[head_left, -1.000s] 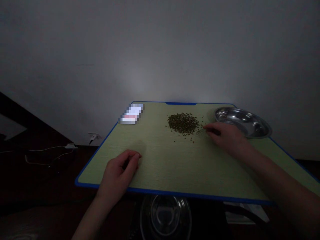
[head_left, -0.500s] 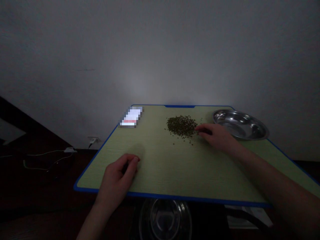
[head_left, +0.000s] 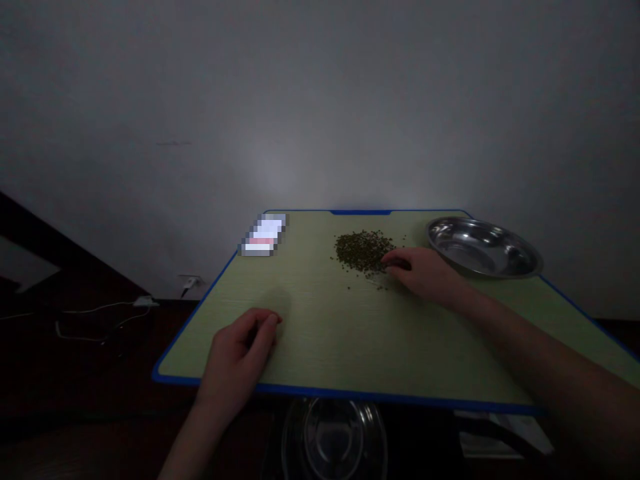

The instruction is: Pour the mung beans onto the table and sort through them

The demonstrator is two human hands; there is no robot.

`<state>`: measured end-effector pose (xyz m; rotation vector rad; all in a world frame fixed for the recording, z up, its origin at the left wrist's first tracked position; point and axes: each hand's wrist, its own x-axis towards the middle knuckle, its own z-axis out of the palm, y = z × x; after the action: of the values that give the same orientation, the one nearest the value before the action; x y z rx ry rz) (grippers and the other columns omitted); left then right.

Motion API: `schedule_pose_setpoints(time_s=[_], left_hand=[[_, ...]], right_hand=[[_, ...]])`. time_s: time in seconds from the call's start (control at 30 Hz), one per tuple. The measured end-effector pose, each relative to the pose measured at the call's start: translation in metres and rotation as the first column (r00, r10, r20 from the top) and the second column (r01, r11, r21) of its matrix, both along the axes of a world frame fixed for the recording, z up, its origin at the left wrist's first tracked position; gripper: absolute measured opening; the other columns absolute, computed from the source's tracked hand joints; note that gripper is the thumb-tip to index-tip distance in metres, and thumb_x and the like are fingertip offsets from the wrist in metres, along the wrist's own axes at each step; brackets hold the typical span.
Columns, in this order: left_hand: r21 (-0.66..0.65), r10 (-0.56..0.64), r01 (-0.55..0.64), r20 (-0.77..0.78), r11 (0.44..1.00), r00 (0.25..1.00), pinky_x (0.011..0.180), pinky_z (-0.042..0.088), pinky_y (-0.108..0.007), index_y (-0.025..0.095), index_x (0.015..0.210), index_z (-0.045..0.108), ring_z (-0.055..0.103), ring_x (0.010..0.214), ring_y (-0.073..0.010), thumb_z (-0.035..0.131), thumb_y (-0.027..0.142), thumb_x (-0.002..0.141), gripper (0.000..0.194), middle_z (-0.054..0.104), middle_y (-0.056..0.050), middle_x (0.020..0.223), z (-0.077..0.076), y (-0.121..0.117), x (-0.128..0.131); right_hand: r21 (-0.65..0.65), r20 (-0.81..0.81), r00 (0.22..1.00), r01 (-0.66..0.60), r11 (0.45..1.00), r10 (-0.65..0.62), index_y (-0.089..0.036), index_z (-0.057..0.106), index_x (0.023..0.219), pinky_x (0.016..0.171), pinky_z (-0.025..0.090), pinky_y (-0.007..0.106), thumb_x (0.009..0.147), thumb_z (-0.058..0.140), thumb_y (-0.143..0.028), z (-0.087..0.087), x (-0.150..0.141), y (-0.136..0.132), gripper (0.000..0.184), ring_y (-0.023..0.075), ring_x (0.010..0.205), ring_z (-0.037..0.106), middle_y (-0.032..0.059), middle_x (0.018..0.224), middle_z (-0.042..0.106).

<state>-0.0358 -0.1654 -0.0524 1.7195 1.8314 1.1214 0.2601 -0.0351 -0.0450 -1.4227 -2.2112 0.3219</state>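
- The pile (head_left: 361,249) of seeds is on the table (head_left: 320,333), far from the near edge. It looks wider side to side.
- The right hand (head_left: 425,275) is nearer. Its fingertips are at the pile's right side, so the pile lies to their left. Its fingers bend in; I can't tell what they pinch.
- The left hand (head_left: 237,357) is well apart, with thumb pressed to finger.
- The bowl (head_left: 475,257) is right of the pile.

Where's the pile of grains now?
In the head view, the grain pile lies on the far half of the table, left of the metal bowl, with the right hand at the pile's right edge.
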Motion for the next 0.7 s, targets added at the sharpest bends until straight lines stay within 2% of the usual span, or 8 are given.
schedule_pose_setpoints(time_s=[0.27, 0.53, 0.7], left_hand=[[0.012, -0.010, 0.010, -0.007, 1.000, 1.000, 0.053, 0.041, -0.024, 0.019, 0.074, 0.064, 0.055, 0.056, -0.0148, 0.051, 0.040, 0.085, 0.027, 0.058, 0.003, 0.058, 0.001, 0.000, -0.001], [-0.004, -0.017, 0.017, 0.036, 1.000, 0.999, 0.052, 0.040, -0.024, 0.019, 0.073, 0.062, 0.054, 0.055, -0.0140, 0.051, 0.040, 0.086, 0.027, 0.056, 0.003, 0.057, 0.002, -0.001, -0.001], [0.000, -0.017, 0.017, 0.033, 1.000, 0.999, 0.053, 0.040, -0.024, 0.019, 0.075, 0.062, 0.053, 0.055, -0.0140, 0.051, 0.040, 0.086, 0.027, 0.057, 0.003, 0.060, 0.002, -0.001, -0.001]], right_hand=[[-0.001, 0.039, 0.999, 0.037, 0.999, -0.036, -0.019, 0.073, 0.094, 0.074, 0.053, 0.035, 0.080, 0.054, -0.018, 0.004, 0.009, 0.001, 0.024, 0.0207, 0.075, 0.068, 0.0065, 0.086, 0.075], [-0.012, 0.011, 1.000, 0.015, 1.000, -0.015, -0.015, 0.072, 0.099, 0.078, 0.051, 0.036, 0.081, 0.056, -0.017, -0.002, -0.004, 0.009, 0.024, 0.0223, 0.082, 0.067, 0.0098, 0.094, 0.074], [-0.022, -0.021, 0.999, -0.043, 0.999, 0.043, -0.018, 0.071, 0.098, 0.077, 0.050, 0.035, 0.081, 0.057, -0.015, -0.004, -0.011, 0.004, 0.022, 0.0210, 0.084, 0.067, 0.0078, 0.096, 0.074]])
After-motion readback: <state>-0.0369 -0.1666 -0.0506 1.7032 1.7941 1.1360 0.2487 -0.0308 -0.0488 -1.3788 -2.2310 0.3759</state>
